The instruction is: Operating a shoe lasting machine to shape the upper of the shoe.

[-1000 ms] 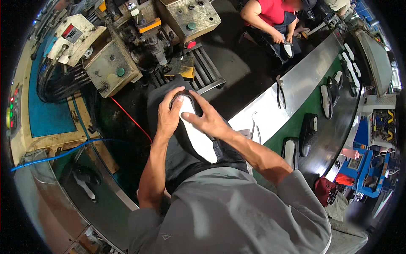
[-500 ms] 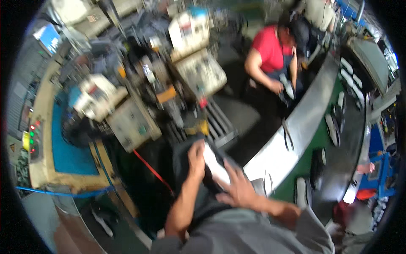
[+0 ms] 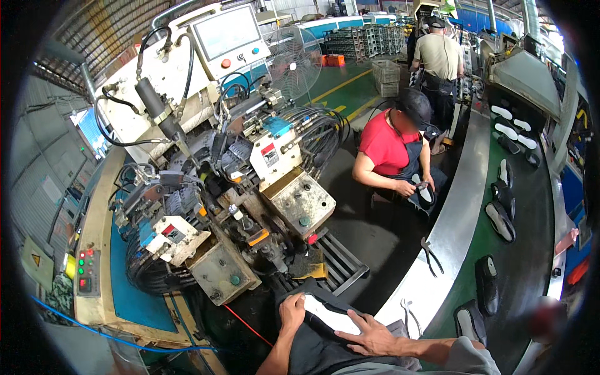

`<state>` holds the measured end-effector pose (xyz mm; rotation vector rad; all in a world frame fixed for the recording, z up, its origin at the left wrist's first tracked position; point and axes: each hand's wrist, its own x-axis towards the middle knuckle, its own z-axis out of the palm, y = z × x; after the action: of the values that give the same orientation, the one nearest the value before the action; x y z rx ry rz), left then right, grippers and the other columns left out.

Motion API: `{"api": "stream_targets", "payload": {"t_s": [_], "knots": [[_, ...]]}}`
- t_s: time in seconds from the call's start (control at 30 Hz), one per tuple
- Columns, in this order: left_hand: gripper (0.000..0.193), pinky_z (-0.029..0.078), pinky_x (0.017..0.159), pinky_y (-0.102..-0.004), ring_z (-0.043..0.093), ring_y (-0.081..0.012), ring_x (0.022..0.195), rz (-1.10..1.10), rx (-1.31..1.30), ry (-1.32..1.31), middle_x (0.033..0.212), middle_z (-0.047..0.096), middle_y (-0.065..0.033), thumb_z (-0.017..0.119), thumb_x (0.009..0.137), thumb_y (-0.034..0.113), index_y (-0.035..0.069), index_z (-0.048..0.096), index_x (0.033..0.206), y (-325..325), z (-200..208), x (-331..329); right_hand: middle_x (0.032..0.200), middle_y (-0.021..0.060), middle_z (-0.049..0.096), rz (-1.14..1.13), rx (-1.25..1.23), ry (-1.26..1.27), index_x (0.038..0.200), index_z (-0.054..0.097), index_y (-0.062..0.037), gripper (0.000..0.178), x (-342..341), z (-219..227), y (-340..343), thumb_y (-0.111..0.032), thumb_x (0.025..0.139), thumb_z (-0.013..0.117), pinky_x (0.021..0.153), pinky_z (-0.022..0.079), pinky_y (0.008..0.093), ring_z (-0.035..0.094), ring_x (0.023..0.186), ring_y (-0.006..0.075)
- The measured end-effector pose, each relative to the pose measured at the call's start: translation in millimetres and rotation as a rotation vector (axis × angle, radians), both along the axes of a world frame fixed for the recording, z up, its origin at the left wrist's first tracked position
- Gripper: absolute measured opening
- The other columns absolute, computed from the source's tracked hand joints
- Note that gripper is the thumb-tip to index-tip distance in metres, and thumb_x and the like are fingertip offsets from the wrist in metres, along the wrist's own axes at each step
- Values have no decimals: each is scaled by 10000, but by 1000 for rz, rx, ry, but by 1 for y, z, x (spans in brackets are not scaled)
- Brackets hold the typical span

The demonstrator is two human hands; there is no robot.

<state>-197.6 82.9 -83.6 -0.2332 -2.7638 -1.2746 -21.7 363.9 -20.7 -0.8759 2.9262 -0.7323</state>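
Over my lap lies a dark shoe with a long white sole side (image 3: pixel 330 315) turned up, slanting from upper left to lower right. At its upper-left end, my left hand (image 3: pixel 292 314) is closed around the edge, fingers bent. My right hand (image 3: pixel 371 335) grips the lower-right end, its fingers reaching over the white surface and dark side. The undersides of both grips are hidden. Dark apron cloth spreads beneath the shoe. Just right of my right hand, light-handled pliers (image 3: pixel 410 317) rest on the metal ledge (image 3: pixel 455 197).
Dark-handled pliers (image 3: pixel 431 256) lie farther along the ledge. Right of it, a conveyor (image 3: pixel 525 250) carries several shoes and white soles. A large machine (image 3: pixel 250 187) with hoses stands ahead left. A co-worker in red (image 3: pixel 384 150) sits beyond, holding a shoe; another person (image 3: pixel 437 59) stands behind.
The view has tilted upward and sharpened, so my hands and the shoe appear lower. Both hands keep their hold on the shoe. The seated co-worker's head has turned down toward the shoe.
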Motion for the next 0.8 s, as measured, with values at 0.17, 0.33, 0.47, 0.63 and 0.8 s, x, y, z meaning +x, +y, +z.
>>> {"api": "stream_targets", "payload": {"t_s": [0.17, 0.33, 0.47, 0.63, 0.8], "knots": [[265, 587, 933, -502, 746, -459, 1059, 36, -43, -45, 1125, 788, -232, 716, 1008, 208, 27, 824, 1169, -2, 0, -1, 1737, 354, 284, 18, -45, -81, 1665, 495, -441, 595, -6, -2, 3, -503, 1090, 635, 1011, 611, 574, 628, 1243, 557], [279, 589, 935, -488, 748, -444, 1076, 34, -69, -88, 1121, 789, -227, 716, 1025, 239, 39, 822, 1188, -4, -10, -9, 1717, 380, 288, 49, 24, -322, 1662, 477, -489, 645, -28, 29, 8, -486, 1053, 688, 968, 620, 567, 658, 1157, 538], [396, 617, 921, -437, 773, -290, 1098, -30, 582, -752, 1184, 806, -140, 642, 1133, 361, 55, 776, 1346, -17, -17, -47, 1708, 401, 283, -49, -106, -300, 1644, 503, -494, 670, -32, 18, 20, -467, 1016, 735, 992, 612, 587, 657, 1160, 563], [568, 566, 1043, -439, 730, -322, 1195, 216, 214, -275, 1454, 706, -155, 696, 1108, 325, 14, 585, 1570, -60, -88, -123, 1693, 409, 301, -206, -176, -182, 1614, 571, -454, 643, -58, 60, 15, -453, 998, 755, 1101, 551, 606, 605, 1279, 591], [485, 550, 1029, -477, 698, -416, 1202, 12, 2, -490, 1261, 751, -225, 744, 1016, 401, 95, 697, 1390, -36, -159, -174, 1689, 380, 313, -197, -135, 41, 1564, 650, -377, 613, -132, 147, -11, -388, 969, 798, 1069, 567, 589, 606, 1273, 559]]}}
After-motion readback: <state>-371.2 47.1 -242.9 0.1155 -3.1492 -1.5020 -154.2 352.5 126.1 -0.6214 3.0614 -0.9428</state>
